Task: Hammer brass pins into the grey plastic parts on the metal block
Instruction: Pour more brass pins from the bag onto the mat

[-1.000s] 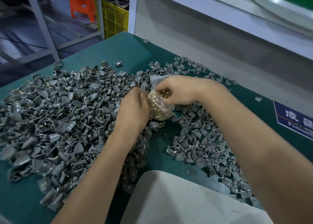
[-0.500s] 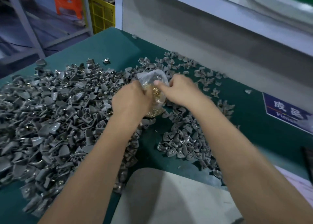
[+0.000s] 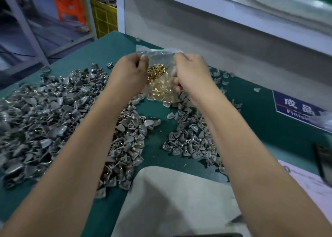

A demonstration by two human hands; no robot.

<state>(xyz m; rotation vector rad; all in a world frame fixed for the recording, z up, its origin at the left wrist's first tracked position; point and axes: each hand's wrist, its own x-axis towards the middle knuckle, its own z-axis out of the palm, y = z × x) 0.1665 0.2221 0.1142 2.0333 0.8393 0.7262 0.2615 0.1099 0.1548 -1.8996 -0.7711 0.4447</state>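
Bare forearms (image 3: 75, 165), no sleeves.

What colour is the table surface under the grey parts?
Dark teal green table surface, seen in the head view.

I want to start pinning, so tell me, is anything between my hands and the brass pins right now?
Yes, the clear bag. The brass pins are all inside it, and both your left hand and right hand grip its top corners from outside, so only plastic film separates fingers from pins. No loose pins are clearly visible on the mat.
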